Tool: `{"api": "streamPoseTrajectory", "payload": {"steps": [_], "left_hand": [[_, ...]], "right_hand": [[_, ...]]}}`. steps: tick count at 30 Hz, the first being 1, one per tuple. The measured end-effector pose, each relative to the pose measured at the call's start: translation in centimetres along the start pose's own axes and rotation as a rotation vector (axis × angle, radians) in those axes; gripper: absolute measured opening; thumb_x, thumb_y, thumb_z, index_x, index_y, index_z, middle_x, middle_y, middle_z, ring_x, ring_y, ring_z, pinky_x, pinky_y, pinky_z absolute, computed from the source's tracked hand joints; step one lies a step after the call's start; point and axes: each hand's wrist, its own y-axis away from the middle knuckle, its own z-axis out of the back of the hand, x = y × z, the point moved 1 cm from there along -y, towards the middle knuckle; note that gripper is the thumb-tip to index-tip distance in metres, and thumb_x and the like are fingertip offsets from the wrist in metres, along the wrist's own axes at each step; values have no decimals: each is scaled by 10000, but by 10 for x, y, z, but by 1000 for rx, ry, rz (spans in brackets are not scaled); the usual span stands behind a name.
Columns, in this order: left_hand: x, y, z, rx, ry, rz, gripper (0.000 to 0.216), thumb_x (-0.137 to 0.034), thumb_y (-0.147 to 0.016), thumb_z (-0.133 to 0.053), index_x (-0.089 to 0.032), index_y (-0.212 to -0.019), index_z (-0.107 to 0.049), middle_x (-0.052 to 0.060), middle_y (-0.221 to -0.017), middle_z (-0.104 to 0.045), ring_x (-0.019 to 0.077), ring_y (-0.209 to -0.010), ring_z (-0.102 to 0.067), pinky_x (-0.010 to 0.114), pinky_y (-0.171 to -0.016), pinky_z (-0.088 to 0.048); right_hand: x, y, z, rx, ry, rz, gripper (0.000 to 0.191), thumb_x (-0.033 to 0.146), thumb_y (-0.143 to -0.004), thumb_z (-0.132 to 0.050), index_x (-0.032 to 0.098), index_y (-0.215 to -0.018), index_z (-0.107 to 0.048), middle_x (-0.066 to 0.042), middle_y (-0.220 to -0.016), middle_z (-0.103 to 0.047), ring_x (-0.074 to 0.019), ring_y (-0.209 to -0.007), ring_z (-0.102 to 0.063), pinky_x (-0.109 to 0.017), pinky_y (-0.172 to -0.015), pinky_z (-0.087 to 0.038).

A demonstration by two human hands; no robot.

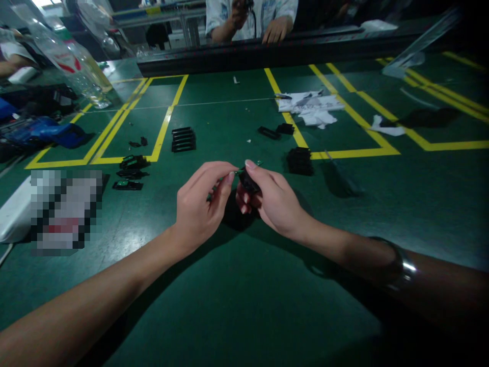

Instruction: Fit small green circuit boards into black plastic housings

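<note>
In the head view, the left hand (202, 204) and the right hand (280, 204) met above the green bench (244, 285). The left fingers were pinched together, with almost no gap, on a thin green piece (239, 172). The right fingers were curled around a small black part (250, 182), with the thumb pressing from above. The green piece lay against the black part, but whether it was seated inside could not be told. The step in hand appeared to be a fitting or adjusting of these two; the next move would call for a steady right hold and a light, well-aligned left pinch. Black-and-green pieces (132, 162) lay to the left, slotted black parts (183, 139) beyond, and a black stack (300, 161) to the right.
</note>
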Motion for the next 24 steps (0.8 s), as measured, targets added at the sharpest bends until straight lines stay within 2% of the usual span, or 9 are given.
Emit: {"api": "streamPoseTrajectory", "payload": {"steps": [6,14,24], "left_hand": [[0,2,0,-31,7,23,147,-113,-1017,-586,-164,-1098,-697,50,-1000,-757,107,-861,-722,208,-702,-567],[-1,2,1,-9,5,-71,147,-111,-981,-650,-154,-1104,-717,53,-995,-750,111,-857,-682,234,-702,-537],[-3,2,2,-2,5,-70,149,-194,-954,-719,-184,-1103,-717,75,-1077,-754,145,-926,-704,247,-695,-574]], "right_hand": [[1,1,0,15,-22,-14,492,537,-1037,-561,203,-682,-622,9,-574,-587,-133,-496,-581,-263,-488,-456],[-1,0,0,-14,-58,-17,470,574,-998,-614,198,-716,-632,7,-613,-618,-127,-504,-588,-251,-480,-462],[-1,-1,0,-16,-59,-19,458,572,-989,-628,207,-713,-634,14,-605,-615,-121,-505,-595,-240,-483,-464]]}}
